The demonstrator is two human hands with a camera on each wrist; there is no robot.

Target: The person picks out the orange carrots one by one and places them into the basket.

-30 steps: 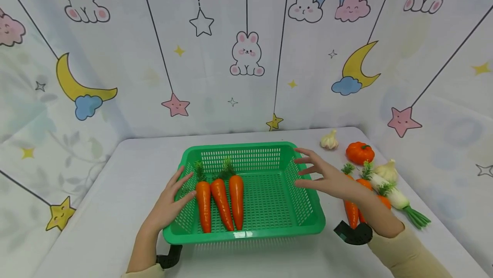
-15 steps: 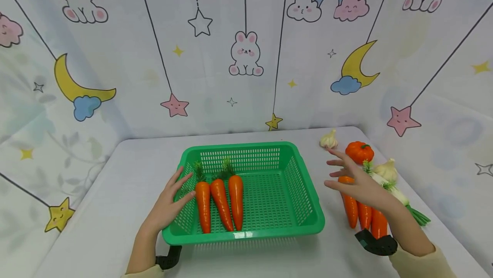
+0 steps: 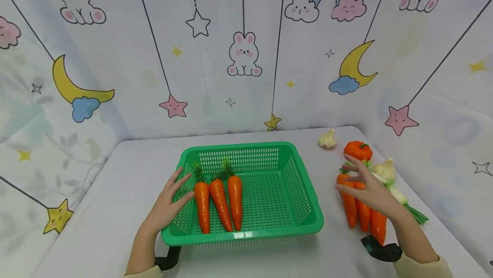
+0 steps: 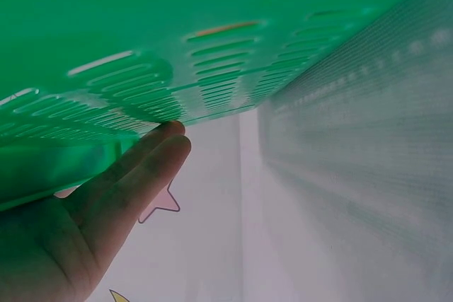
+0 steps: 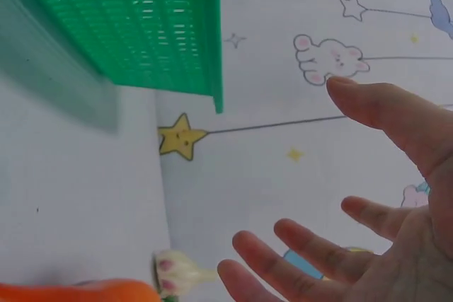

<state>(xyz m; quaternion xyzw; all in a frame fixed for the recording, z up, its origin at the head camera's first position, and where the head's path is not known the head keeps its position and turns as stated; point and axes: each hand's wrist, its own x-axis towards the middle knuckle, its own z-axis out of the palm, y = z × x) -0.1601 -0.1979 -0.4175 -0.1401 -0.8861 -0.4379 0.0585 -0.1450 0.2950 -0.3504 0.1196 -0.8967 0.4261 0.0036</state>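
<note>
A green plastic basket with slotted walls stands mid-table in the head view. Three carrots with leafy green tops lie in its left half. My left hand touches the basket's left side, fingers extended; in the left wrist view two straight fingers reach along the outer wall. Over three more carrots right of the basket, my right hand hovers with spread fingers and holds nothing. It partly hides those carrots. The right wrist view shows the open palm and an orange carrot below.
Beyond the right hand lie a garlic bulb, an orange pumpkin-shaped vegetable, another pale bulb and a white stalk with green leaves. A printed cloth wall rises behind the white table.
My right hand has moved from above the basket's right side rightwards to above the loose carrots. The left hand and basket have stayed in place.
</note>
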